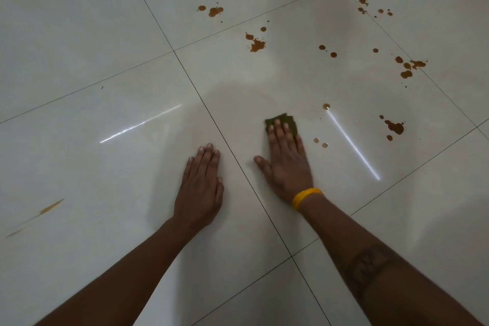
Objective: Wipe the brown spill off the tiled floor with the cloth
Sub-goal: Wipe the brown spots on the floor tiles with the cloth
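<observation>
Brown spill drops and splats (256,43) are scattered over the glossy pale tiled floor (79,34), mostly in the upper right, with more splats (395,127) to the right of my hands. My right hand (287,164) lies flat, fingers pressing down on a small dark olive cloth (284,119), most of which is hidden under the fingers. A yellow band is on that wrist. My left hand (201,185) rests palm down on the tile with fingers together, holding nothing. Two small drops (320,142) lie just right of my right hand.
A faint brown streak (50,208) marks the tile at the far left. Dark grout lines cross the floor diagonally. Bright light reflections streak the tiles left and right of my hands.
</observation>
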